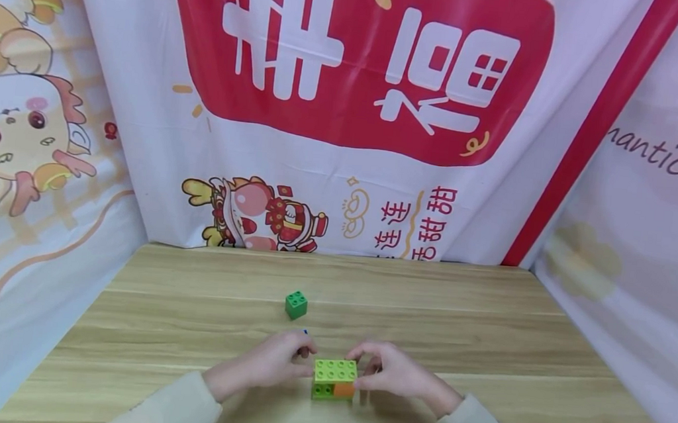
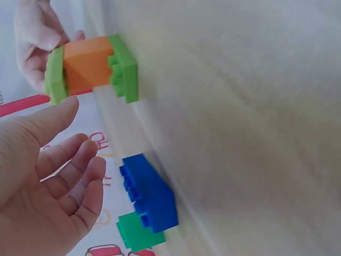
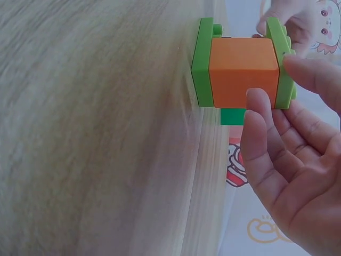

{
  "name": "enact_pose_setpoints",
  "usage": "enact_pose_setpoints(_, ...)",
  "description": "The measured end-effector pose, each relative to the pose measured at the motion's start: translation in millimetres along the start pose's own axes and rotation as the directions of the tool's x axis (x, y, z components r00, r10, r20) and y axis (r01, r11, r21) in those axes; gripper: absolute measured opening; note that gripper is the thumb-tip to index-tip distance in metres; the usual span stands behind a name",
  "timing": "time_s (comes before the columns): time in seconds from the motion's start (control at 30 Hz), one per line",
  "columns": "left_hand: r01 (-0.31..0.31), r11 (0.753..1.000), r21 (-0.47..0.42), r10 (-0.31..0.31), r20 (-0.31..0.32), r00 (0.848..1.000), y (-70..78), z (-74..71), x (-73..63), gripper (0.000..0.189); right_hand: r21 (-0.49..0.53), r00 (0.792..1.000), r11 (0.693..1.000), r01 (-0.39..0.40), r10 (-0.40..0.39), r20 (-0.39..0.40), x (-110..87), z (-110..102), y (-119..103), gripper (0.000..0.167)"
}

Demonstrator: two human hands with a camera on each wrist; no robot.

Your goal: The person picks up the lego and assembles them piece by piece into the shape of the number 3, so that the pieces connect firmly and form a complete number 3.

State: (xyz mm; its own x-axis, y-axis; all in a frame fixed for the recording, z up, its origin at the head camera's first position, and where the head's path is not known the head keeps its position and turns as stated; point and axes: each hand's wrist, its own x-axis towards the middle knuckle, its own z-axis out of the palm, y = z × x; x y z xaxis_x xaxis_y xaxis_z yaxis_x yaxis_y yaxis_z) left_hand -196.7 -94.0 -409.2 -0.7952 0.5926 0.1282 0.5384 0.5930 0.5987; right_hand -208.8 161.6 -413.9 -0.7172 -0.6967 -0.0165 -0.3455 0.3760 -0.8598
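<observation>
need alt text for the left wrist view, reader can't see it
An orange plastic block sits between two lime-green studded plates, the right hand touching one of them. The left hand, loosely curled, is close by. Nearby on the wood-grain table, a blue studded block partly hides a green studded block.

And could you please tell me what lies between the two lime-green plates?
An orange block sits between the lower plate and the upper plate, as the right wrist view clearly shows.
</observation>
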Motion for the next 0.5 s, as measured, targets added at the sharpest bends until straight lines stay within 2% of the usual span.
enact_pose_setpoints(0.17, -0.015, 1.000, 0.011, 0.016, -0.032, 0.999, 0.2, -10.6, 4.2, 0.027, -0.018, 1.000, 1.000, 0.016, -0.016, -0.001, 0.1, 0, 0, 0.032)
enact_pose_setpoints(0.37, 0.032, 0.999, 0.004, -0.032, -0.039, 0.999, 3.2, -24.7, 8.6, 0.029, -0.024, 1.000, 1.000, 0.016, -0.016, 0.004, 0.2, -1, 1, 0.032)
enact_pose_setpoints(0.5, 0.057, 0.998, 0.014, -0.056, -0.064, 0.996, 4.0, -30.2, 10.6, 0.028, -0.027, 1.000, 1.000, 0.006, -0.006, 0.005, -0.1, -1, 0, 0.032)
